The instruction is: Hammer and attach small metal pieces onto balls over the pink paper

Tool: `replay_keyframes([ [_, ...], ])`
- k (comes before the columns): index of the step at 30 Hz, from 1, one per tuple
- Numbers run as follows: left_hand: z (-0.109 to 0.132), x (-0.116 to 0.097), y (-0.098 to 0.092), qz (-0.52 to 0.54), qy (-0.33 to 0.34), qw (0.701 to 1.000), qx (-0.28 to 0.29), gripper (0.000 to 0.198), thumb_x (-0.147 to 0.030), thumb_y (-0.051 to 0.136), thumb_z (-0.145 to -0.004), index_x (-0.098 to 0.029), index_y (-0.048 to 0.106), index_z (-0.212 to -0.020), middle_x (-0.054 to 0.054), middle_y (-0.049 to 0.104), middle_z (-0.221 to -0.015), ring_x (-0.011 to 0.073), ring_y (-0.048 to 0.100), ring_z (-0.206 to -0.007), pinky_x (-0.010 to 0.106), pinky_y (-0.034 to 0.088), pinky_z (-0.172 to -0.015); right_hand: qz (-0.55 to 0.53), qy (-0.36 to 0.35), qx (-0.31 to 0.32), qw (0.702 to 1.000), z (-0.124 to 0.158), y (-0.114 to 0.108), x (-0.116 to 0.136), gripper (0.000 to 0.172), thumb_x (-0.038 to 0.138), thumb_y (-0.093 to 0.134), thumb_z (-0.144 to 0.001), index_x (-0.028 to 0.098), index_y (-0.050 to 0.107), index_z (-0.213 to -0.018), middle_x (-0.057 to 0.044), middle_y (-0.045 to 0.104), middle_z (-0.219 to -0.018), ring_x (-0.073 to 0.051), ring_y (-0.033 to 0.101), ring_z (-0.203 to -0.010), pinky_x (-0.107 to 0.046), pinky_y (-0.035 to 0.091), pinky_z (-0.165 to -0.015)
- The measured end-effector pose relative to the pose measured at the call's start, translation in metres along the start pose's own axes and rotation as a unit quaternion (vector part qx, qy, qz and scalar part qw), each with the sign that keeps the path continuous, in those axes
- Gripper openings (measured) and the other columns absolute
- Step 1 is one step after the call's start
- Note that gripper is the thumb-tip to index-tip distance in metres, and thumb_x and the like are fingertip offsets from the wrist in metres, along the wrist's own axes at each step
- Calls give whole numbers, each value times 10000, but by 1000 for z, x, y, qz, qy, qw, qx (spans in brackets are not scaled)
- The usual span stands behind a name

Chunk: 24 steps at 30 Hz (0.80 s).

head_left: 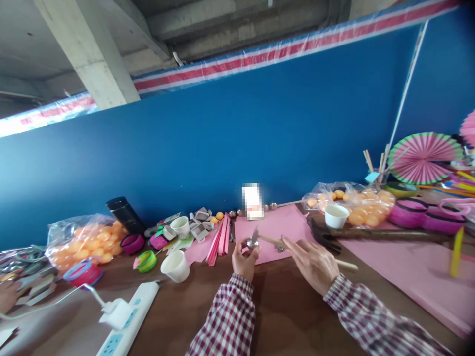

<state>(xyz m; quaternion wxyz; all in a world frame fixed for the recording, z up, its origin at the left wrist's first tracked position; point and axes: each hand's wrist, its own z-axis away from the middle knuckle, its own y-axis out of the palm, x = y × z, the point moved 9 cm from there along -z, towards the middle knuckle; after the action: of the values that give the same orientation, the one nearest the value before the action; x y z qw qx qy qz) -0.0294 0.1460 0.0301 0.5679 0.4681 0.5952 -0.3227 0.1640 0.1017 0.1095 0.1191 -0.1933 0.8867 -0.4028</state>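
Note:
My left hand (244, 259) is closed around a small shiny silver metal piece (253, 243), rounded in shape, at the near left corner of a pink paper sheet (274, 225). A grey pointed bit sticks up above the piece; its kind is unclear. My right hand (313, 262) grips a thin wooden stick (347, 265), with its fingers stretched along it. The stick's far end reaches toward the silver piece; whether they touch I cannot tell. Small metal bits (278, 248) lie on the pink sheet beside the stick.
A hammer-like tool (386, 234) lies to the right, behind a white paper cup (336, 216) and bagged orange balls (365, 207). Leftward are another cup (175, 266), a power strip (129, 321) and more bagged balls (89, 242). Another person's hand (8, 296) shows at far left.

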Motion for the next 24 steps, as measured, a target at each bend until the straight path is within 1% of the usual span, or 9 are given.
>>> replay_keyframes([
  [2,0,1,-1,-1,2,1000,-6,452,-270,692,-523,-125,532,-920,69,586,-815,88,557,-513,214,453,-470,-1,11,-6,1000,0,-1,-2,411,239,374,-837,260,342,-1247,-18,558,-689,-106,505,-640,-207,335,-584],
  [6,0,2,-2,-12,-2,1000,-5,429,-269,682,-536,-116,539,-911,67,585,-789,81,550,-500,207,458,-464,6,8,10,1000,1,3,-2,399,253,382,-835,282,360,-1232,-7,551,-666,-99,494,-589,-208,319,-536],
  [11,1,-3,-2,-29,6,1000,5,425,-281,665,-552,-127,556,-932,73,600,-800,86,550,-500,199,448,-449,4,30,7,1000,1,2,-5,410,249,375,-837,271,341,-1245,-11,552,-691,-103,502,-630,-205,336,-576],
  [16,0,-5,-2,-23,9,1000,-2,415,-245,674,-537,-120,582,-922,70,617,-784,87,554,-543,194,448,-509,11,4,3,1000,1,3,1,410,237,396,-826,272,361,-1232,0,541,-650,-92,488,-573,-202,317,-523],
  [21,0,-4,-2,-23,11,1000,5,434,-258,673,-547,-125,580,-949,68,615,-794,94,556,-558,204,453,-520,3,18,-17,1000,0,-5,-3,404,258,389,-832,265,361,-1235,-12,557,-682,-98,509,-621,-201,339,-577],
  [24,0,-1,-2,13,-8,1000,2,412,-264,665,-568,-118,579,-944,55,605,-761,83,543,-538,208,456,-525,4,30,-12,999,0,-5,-6,416,275,388,-832,269,342,-1246,-10,558,-697,-101,512,-631,-206,342,-586],
])
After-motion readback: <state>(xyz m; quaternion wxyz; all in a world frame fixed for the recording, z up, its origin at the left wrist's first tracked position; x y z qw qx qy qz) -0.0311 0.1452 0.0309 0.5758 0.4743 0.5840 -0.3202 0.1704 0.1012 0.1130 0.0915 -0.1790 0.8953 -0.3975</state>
